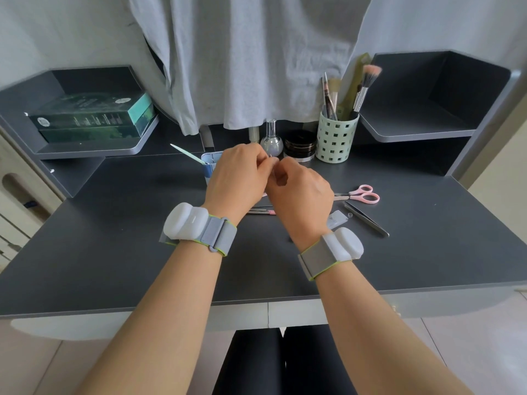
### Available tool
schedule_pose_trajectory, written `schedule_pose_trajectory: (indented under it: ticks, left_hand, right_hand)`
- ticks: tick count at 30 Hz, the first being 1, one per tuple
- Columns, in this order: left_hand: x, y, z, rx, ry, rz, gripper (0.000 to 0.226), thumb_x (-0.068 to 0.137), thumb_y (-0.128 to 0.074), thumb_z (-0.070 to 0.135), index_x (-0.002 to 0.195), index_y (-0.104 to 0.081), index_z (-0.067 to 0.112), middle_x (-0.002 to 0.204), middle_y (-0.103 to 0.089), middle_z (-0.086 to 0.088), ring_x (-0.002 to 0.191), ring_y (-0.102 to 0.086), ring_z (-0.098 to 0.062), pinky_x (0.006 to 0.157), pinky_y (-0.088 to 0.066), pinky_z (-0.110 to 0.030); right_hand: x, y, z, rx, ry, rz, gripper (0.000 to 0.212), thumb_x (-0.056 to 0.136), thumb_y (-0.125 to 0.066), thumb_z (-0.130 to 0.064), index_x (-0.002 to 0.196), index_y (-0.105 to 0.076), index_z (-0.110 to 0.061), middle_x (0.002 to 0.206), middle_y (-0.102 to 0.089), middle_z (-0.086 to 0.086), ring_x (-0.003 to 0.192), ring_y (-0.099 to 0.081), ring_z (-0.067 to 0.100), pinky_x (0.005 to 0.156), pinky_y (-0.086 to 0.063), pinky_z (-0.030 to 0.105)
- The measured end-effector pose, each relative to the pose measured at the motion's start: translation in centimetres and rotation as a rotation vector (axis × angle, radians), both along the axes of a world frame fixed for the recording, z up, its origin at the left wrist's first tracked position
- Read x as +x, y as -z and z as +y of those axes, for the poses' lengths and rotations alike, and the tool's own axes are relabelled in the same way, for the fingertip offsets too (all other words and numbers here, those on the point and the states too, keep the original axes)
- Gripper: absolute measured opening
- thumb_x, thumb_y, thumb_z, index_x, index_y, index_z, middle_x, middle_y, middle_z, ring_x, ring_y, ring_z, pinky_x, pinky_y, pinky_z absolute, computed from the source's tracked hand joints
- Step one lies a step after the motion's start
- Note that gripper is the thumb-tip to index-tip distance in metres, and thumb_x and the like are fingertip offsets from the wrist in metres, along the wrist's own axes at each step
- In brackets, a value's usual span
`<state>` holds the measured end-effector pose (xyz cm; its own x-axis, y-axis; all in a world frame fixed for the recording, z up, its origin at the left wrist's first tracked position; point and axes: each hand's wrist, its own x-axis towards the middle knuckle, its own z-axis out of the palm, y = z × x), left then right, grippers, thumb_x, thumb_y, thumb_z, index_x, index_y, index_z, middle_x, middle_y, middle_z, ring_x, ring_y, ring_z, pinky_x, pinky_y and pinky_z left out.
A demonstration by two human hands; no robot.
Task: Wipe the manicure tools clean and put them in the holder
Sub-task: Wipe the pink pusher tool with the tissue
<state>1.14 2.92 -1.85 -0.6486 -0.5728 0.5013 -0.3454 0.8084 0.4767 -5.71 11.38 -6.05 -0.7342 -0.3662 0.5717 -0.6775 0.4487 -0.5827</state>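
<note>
We held our left hand [236, 178] and right hand [299, 195] raised together over the desk [114, 252], fingers curled, pinching a small metal tool [272, 158] between them; the blue holder [210, 163] stood just behind our left hand.

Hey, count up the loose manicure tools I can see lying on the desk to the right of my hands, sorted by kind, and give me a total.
Pink-handled scissors: 1
Metal tweezers: 1
Total: 2
More slim tools lie partly hidden under the hands, so they are left uncounted.
</note>
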Motion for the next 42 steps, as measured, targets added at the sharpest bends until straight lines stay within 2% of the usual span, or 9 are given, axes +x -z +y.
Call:
schedule_pose_trajectory:
  ticks: [3, 7, 10, 13, 18, 25, 30, 34, 42]
  left_hand:
    - [-0.1, 0.2, 0.0, 0.015, 0.010, 0.012, 0.026, 0.098, -0.059, 0.031, 0.084, -0.069, 0.012, 0.078, -0.068, -0.002, 0.073, -0.057, -0.018, 0.072, -0.047, -0.034]
    - [0.0, 0.4, 0.1, 0.065, 0.005, 0.050, 0.025, 0.099, -0.057, 0.029, 0.086, -0.070, 0.011, 0.079, -0.068, -0.002, 0.075, -0.058, -0.019, 0.072, -0.048, -0.036]
    - [0.3, 0.5, 0.1, 0.105, -0.013, 0.096, 0.025, 0.098, -0.058, 0.028, 0.085, -0.070, 0.009, 0.072, -0.063, 0.001, 0.072, -0.054, -0.018, 0.071, -0.046, -0.035]
    - [0.6, 0.6, -0.2, 0.150, -0.023, 0.132, 0.026, 0.098, -0.058, 0.027, 0.085, -0.070, 0.007, 0.070, -0.064, 0.001, 0.073, -0.057, -0.020, 0.074, -0.048, -0.037]
    - [1.1, 1.0, -0.9, 0.236, -0.006, 0.193, 0.026, 0.096, -0.059, 0.028, 0.084, -0.068, 0.007, 0.071, -0.067, -0.005, 0.073, -0.064, -0.029, 0.069, -0.057, -0.048]
    - [1.3, 0.9, -1.1, 0.255, -0.012, 0.218, 0.026, 0.097, -0.059, 0.028, 0.086, -0.069, 0.007, 0.072, -0.068, -0.007, 0.069, -0.064, -0.031, 0.068, -0.057, -0.049]
    - [1.2, 0.8, -0.7, 0.259, -0.016, 0.223, 0.026, 0.097, -0.059, 0.028, 0.086, -0.069, 0.006, 0.072, -0.068, -0.007, 0.070, -0.064, -0.030, 0.067, -0.057, -0.049]
    - [1.2, 0.7, -0.5, 0.256, -0.016, 0.226, 0.027, 0.098, -0.059, 0.029, 0.085, -0.069, 0.007, 0.072, -0.068, -0.006, 0.070, -0.064, -0.028, 0.067, -0.058, -0.049]
    - [1.3, 0.8, -0.5, 0.244, -0.006, 0.240, 0.027, 0.098, -0.059, 0.029, 0.086, -0.069, 0.007, 0.072, -0.068, -0.005, 0.069, -0.064, -0.030, 0.067, -0.058, -0.049]
  right_hand:
    - [-0.2, 0.3, 0.0, -0.015, 0.013, 0.120, 0.025, 0.088, -0.058, -0.036, 0.070, -0.059, -0.018, 0.057, -0.050, -0.007, 0.057, -0.044, 0.022, 0.052, -0.026, 0.026]
    - [-0.6, 0.7, -0.1, -0.013, -0.021, 0.176, 0.024, 0.089, -0.059, -0.037, 0.073, -0.059, -0.019, 0.063, -0.061, -0.004, 0.062, -0.053, 0.024, 0.059, -0.041, 0.034]
    - [-0.9, 1.1, -0.1, -0.021, -0.036, 0.193, 0.025, 0.091, -0.058, -0.040, 0.077, -0.062, -0.020, 0.067, -0.064, -0.005, 0.067, -0.055, 0.023, 0.066, -0.043, 0.039]
    - [-0.8, 1.5, 0.1, -0.041, -0.077, 0.199, 0.023, 0.093, -0.061, -0.040, 0.080, -0.066, -0.023, 0.071, -0.067, -0.008, 0.070, -0.055, 0.021, 0.069, -0.042, 0.038]
    - [-0.9, 1.9, 0.8, -0.107, -0.095, 0.089, 0.018, 0.093, -0.064, -0.040, 0.087, -0.072, -0.025, 0.076, -0.069, -0.010, 0.074, -0.058, 0.019, 0.071, -0.047, 0.038]
    - [-1.4, 1.6, 1.9, -0.149, -0.160, -0.087, 0.014, 0.095, -0.064, -0.034, 0.093, -0.071, -0.022, 0.077, -0.072, -0.007, 0.073, -0.067, 0.018, 0.072, -0.055, 0.039]
    - [-0.9, 1.9, 1.8, -0.160, -0.225, -0.024, 0.012, 0.095, -0.065, -0.030, 0.096, -0.071, -0.020, 0.078, -0.073, -0.006, 0.073, -0.068, 0.018, 0.071, -0.056, 0.040]
    - [-0.7, 2.3, 1.8, -0.083, -0.131, 0.093, 0.014, 0.096, -0.063, -0.038, 0.093, -0.072, -0.027, 0.075, -0.072, -0.011, 0.071, -0.064, 0.019, 0.066, -0.053, 0.038]
    - [-0.8, 2.0, 1.9, -0.069, -0.056, 0.134, 0.016, 0.094, -0.064, -0.039, 0.086, -0.070, -0.027, 0.072, -0.070, -0.012, 0.068, -0.061, 0.018, 0.065, -0.049, 0.033]
